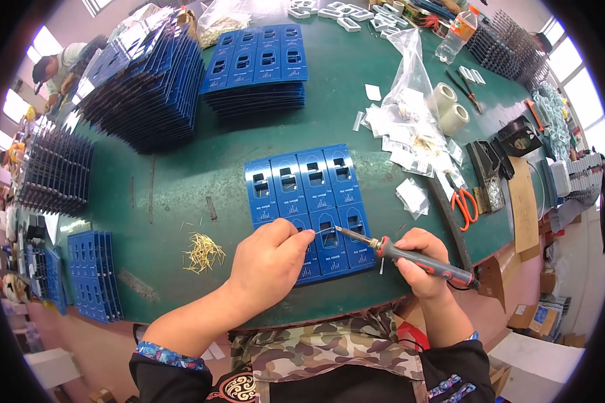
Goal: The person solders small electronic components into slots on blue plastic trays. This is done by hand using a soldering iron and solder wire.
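Observation:
A blue circuit board panel (267, 212), divided into several units with rectangular cutouts, lies in front of me on the green table. My right hand (423, 260) grips a grey and red soldering iron (437, 269), its tip pointing left over a lower-row unit. Over the panel's lower left, my left hand (270, 254) pinches a thin solder wire (324, 230), whose free end reaches the iron's tip or very near it. Left of that hand lies a loose pile of small brass-coloured pins (204, 252).
Tall stacks of blue panels (148, 87) stand at the far left, with another stack (255, 64) beside them. On the right are a plastic bag with small white pieces (410, 127), tape rolls (453, 117), orange-handled scissors (465, 207), a bottle (457, 35) and a black fan (519, 136).

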The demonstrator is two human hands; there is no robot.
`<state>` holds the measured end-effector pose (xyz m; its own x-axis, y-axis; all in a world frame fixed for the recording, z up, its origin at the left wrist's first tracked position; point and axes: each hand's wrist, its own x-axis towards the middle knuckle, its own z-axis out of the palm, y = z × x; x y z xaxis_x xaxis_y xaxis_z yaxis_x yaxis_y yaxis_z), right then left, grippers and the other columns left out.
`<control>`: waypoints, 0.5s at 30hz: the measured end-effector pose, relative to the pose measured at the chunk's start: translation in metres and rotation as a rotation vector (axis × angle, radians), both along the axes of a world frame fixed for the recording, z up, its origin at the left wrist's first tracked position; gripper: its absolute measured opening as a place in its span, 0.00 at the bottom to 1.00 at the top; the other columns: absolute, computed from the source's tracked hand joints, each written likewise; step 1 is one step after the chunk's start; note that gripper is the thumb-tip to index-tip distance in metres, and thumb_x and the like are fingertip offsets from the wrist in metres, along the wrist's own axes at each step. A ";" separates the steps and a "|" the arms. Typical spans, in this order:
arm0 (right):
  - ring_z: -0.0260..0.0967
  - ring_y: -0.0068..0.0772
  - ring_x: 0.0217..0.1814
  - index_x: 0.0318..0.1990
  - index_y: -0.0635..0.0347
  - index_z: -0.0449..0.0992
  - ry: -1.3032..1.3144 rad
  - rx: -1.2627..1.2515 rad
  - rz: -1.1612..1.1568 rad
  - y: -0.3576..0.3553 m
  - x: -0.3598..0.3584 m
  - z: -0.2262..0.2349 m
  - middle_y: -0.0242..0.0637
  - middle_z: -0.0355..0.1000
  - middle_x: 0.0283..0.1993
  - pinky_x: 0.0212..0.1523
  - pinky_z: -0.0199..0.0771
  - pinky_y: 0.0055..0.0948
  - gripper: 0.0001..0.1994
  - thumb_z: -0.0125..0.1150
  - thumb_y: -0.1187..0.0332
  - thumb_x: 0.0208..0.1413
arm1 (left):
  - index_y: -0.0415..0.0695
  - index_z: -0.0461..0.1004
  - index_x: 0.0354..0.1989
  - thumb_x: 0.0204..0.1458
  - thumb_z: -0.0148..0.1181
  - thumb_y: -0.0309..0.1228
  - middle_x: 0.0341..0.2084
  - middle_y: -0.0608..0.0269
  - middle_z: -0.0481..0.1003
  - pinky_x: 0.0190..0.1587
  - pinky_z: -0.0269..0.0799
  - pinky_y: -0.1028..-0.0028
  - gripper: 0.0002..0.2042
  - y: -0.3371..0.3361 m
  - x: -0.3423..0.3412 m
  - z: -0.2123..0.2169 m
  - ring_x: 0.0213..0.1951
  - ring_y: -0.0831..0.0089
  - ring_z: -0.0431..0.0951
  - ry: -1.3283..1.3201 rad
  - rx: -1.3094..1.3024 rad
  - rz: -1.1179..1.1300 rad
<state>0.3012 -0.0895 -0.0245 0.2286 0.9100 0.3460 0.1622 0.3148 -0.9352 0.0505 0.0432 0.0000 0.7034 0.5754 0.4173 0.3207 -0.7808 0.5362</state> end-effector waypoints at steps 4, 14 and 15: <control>0.63 0.26 0.30 0.39 0.66 0.73 -0.091 -0.024 0.041 0.000 0.000 0.004 0.38 0.68 0.30 0.32 0.63 0.25 0.11 0.62 0.73 0.47 | 0.42 0.77 0.39 0.46 0.63 0.19 0.26 0.60 0.72 0.26 0.71 0.67 0.11 0.000 0.000 0.000 0.27 0.62 0.74 0.006 0.012 0.006; 0.67 0.29 0.25 0.37 0.65 0.75 -0.121 0.047 0.035 0.006 0.001 0.001 0.39 0.71 0.26 0.26 0.65 0.27 0.10 0.63 0.76 0.44 | 0.42 0.77 0.39 0.45 0.63 0.20 0.26 0.60 0.72 0.27 0.71 0.67 0.11 0.000 0.003 0.001 0.27 0.62 0.74 0.026 0.030 0.004; 0.67 0.29 0.25 0.37 0.65 0.75 -0.120 0.048 0.036 0.006 0.001 0.002 0.39 0.71 0.26 0.26 0.65 0.27 0.10 0.63 0.76 0.44 | 0.42 0.77 0.39 0.46 0.63 0.20 0.26 0.60 0.72 0.27 0.71 0.67 0.11 0.000 0.003 0.001 0.27 0.62 0.74 0.034 0.031 0.006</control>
<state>0.3019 -0.0833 -0.0225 0.1507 0.8986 0.4120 0.2603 0.3660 -0.8935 0.0538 0.0432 0.0015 0.7142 0.5666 0.4110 0.3431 -0.7951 0.5001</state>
